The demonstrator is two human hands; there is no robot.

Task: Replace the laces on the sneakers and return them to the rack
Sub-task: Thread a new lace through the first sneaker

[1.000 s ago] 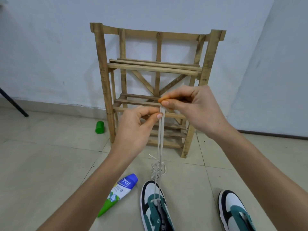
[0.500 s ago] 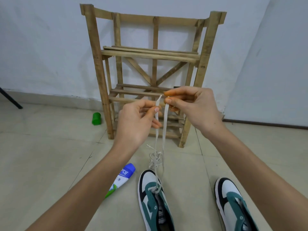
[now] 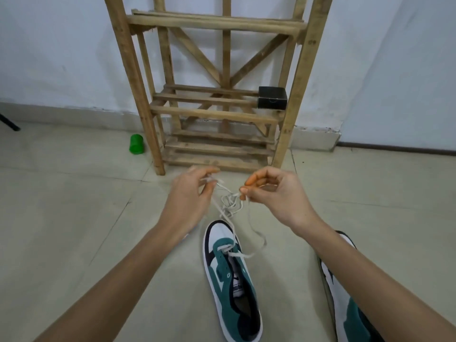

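A green, white and black sneaker [image 3: 232, 280] lies on the floor tiles in front of me, toe pointing at the wooden rack [image 3: 217, 112]. A white lace [image 3: 256, 233] runs through its lowest eyelets. My left hand [image 3: 192, 193] pinches one end of the lace and my right hand [image 3: 269, 191] pinches the other, both just above the floor beyond the toe. A second white lace [image 3: 230, 204] lies bunched on the floor between my hands. The second sneaker [image 3: 345, 299] lies at the lower right, partly hidden by my right forearm.
A small black box [image 3: 272, 98] sits on the rack's middle shelf at the right. A green cup [image 3: 136, 144] stands on the floor left of the rack. A dark pole end [image 3: 9, 123] shows at the far left. White walls meet in a corner behind.
Both hands have dropped from chest height down to just above the floor and moved apart, each with a lace end. The view tilted down; the blue and green tube is out of sight.
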